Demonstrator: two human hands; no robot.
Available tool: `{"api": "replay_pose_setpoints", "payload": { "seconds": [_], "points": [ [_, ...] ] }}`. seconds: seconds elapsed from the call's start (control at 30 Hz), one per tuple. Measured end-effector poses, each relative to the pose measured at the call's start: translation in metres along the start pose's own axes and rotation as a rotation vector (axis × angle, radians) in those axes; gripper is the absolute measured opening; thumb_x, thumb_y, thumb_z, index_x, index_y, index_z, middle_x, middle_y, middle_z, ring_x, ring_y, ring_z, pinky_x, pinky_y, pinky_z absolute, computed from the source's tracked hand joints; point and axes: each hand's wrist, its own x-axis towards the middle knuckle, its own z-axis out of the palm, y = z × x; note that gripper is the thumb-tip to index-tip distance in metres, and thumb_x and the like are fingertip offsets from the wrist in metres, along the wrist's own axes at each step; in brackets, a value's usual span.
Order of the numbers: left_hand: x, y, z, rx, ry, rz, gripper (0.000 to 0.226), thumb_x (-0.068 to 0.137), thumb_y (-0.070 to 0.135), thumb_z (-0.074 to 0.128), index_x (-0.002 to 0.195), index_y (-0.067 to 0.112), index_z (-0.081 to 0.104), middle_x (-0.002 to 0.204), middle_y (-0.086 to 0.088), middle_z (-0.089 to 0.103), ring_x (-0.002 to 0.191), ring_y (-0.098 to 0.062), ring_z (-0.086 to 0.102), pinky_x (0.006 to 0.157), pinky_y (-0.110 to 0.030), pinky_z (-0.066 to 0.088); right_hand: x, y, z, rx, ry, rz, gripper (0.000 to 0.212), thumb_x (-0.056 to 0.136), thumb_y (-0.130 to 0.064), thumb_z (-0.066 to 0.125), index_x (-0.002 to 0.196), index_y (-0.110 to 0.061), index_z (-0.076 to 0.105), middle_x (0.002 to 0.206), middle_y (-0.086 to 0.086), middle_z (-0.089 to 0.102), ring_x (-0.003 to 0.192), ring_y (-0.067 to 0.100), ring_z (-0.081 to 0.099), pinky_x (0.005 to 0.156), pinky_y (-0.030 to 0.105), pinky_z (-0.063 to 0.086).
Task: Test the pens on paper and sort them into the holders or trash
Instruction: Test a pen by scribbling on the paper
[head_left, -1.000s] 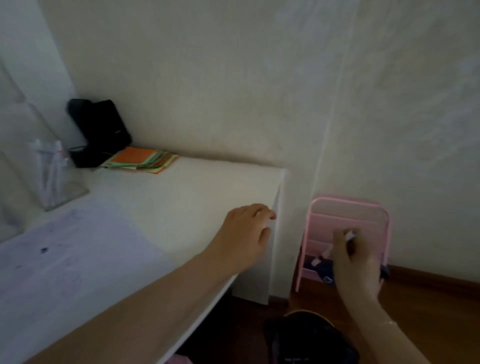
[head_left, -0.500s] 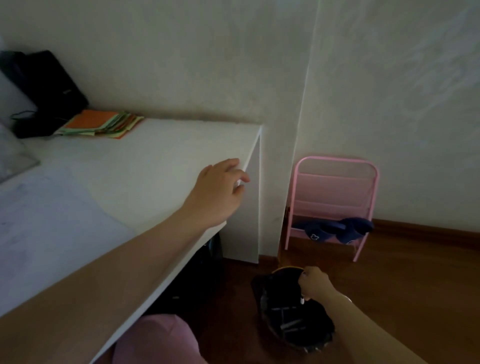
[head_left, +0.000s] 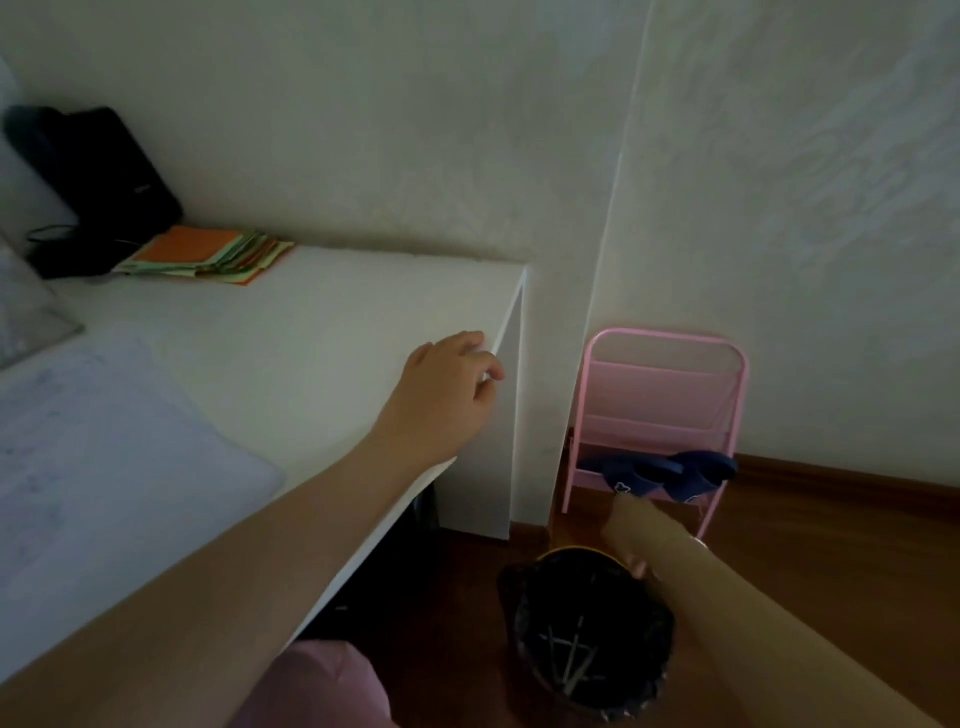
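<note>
A black-lined trash bin (head_left: 530, 618) with a yellow rim stands on the floor beside the desk, and several thin pens (head_left: 569, 662) lie at its bottom. My right hand (head_left: 629, 535) hangs over the bin's far rim with its fingers loose, and I see no pen in it. My left hand (head_left: 449, 387) lies on the white desk (head_left: 322, 332), its fingers curled over the desk's right edge. The scribbled test paper (head_left: 104, 447) lies at the left of the desk. Only a corner of a clear holder (head_left: 31, 322) shows at the far left.
A stack of orange and green notes (head_left: 208, 254) and a black device (head_left: 98, 176) sit at the back of the desk. A pink wire rack (head_left: 665, 400) holding dark blue cloth (head_left: 657, 475) leans on the wall behind the bin. Wooden floor extends to the right.
My right hand carried a pen down from in front of the pink rack to the bin; the pen is gone from it now. The view swung right and down. My left hand stayed on the desk edge.
</note>
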Motion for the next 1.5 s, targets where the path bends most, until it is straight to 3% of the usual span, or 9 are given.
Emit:
{"api": "replay_pose_setpoints", "payload": {
  "seconds": [0.13, 0.33, 0.6, 0.73, 0.9, 1.07, 1.27, 1.37, 1.5],
  "points": [
    [-0.004, 0.001, -0.016, -0.152, 0.114, 0.019, 0.022, 0.091, 0.009, 0.049, 0.105, 0.013, 0.065, 0.108, -0.002, 0.065, 0.098, -0.019, 0.061, 0.088, -0.029, 0.045, -0.038, -0.07, -0.057, 0.099, 0.453, -0.289, 0.024, 0.093, -0.017, 0.042, 0.105, -0.012, 0.062, 0.094, 0.007, 0.062, 0.09, 0.029, 0.062, 0.079, 0.037, 0.052],
    [-0.017, -0.048, -0.12, -0.147, 0.275, -0.018, 0.023, 0.088, 0.01, 0.05, 0.104, 0.019, 0.064, 0.106, 0.005, 0.066, 0.094, -0.01, 0.062, 0.09, -0.032, 0.047, -0.125, -0.201, -0.1, 0.311, 0.649, -0.751, 0.023, 0.085, -0.019, 0.045, 0.093, -0.028, 0.065, 0.092, 0.006, 0.07, 0.085, 0.028, 0.064, 0.079, 0.04, 0.053],
    [-0.167, -0.169, -0.244, 0.018, 0.442, -0.417, 0.022, 0.088, 0.0, 0.055, 0.098, 0.014, 0.068, 0.097, 0.002, 0.066, 0.086, -0.015, 0.062, 0.082, -0.015, 0.042, -0.186, -0.342, -0.033, 0.239, 0.526, -1.091, 0.021, 0.087, -0.017, 0.047, 0.094, -0.025, 0.065, 0.093, 0.004, 0.067, 0.083, 0.024, 0.061, 0.076, 0.034, 0.05],
    [-0.251, -0.215, -0.265, 0.11, 0.516, -0.604, 0.023, 0.087, -0.003, 0.053, 0.096, 0.013, 0.068, 0.101, -0.004, 0.067, 0.089, -0.022, 0.063, 0.087, -0.031, 0.047, -0.209, -0.392, 0.015, 0.187, 0.391, -1.169, 0.023, 0.087, -0.013, 0.045, 0.092, -0.024, 0.065, 0.081, 0.001, 0.063, 0.076, 0.021, 0.06, 0.069, 0.031, 0.049],
    [-0.298, -0.237, -0.264, 0.148, 0.479, -0.732, 0.026, 0.085, 0.001, 0.051, 0.098, 0.018, 0.066, 0.099, 0.001, 0.065, 0.085, -0.012, 0.058, 0.078, -0.02, 0.039, -0.229, -0.44, 0.064, 0.151, 0.161, -1.241, 0.024, 0.087, -0.009, 0.047, 0.097, -0.018, 0.066, 0.088, 0.004, 0.062, 0.078, 0.023, 0.063, 0.07, 0.032, 0.052],
    [-0.302, -0.246, -0.257, 0.137, 0.487, -0.683, 0.03, 0.078, -0.004, 0.053, 0.1, 0.013, 0.066, 0.099, -0.003, 0.065, 0.089, -0.017, 0.06, 0.077, -0.02, 0.041, -0.237, -0.467, 0.107, -0.116, 0.103, -1.311, 0.026, 0.085, -0.025, 0.061, 0.11, -0.018, 0.063, 0.109, 0.002, 0.057, 0.104, 0.019, 0.054, 0.093, 0.03, 0.043],
    [-0.306, -0.252, -0.255, 0.135, 0.479, -0.605, 0.026, 0.083, 0.0, 0.052, 0.1, 0.013, 0.065, 0.099, 0.001, 0.064, 0.085, -0.013, 0.059, 0.074, -0.024, 0.045, -0.234, -0.479, 0.125, -0.31, 0.291, -1.356, 0.022, 0.087, -0.027, 0.052, 0.103, -0.016, 0.062, 0.101, 0.002, 0.052, 0.106, 0.021, 0.048, 0.091, 0.035, 0.031],
    [-0.306, -0.254, -0.256, 0.143, 0.482, -0.551, 0.026, 0.084, 0.01, 0.046, 0.102, 0.013, 0.065, 0.103, 0.002, 0.063, 0.091, -0.011, 0.058, 0.078, -0.022, 0.044, -0.232, -0.479, 0.113, -0.097, 0.321, -1.359, 0.014, 0.083, -0.023, 0.057, 0.092, -0.016, 0.065, 0.089, 0.0, 0.061, 0.089, 0.017, 0.055, 0.082, 0.03, 0.038],
    [-0.303, -0.257, -0.256, 0.225, 0.491, -0.459, 0.027, 0.085, 0.017, 0.046, 0.102, 0.01, 0.066, 0.098, -0.002, 0.067, 0.089, -0.013, 0.058, 0.082, -0.018, 0.038, -0.231, -0.477, 0.086, 0.33, 0.208, -1.252, 0.005, 0.078, -0.01, 0.064, 0.077, -0.014, 0.067, 0.06, -0.003, 0.056, 0.054, 0.007, 0.05, 0.052, 0.009, 0.037]
  ]
}}
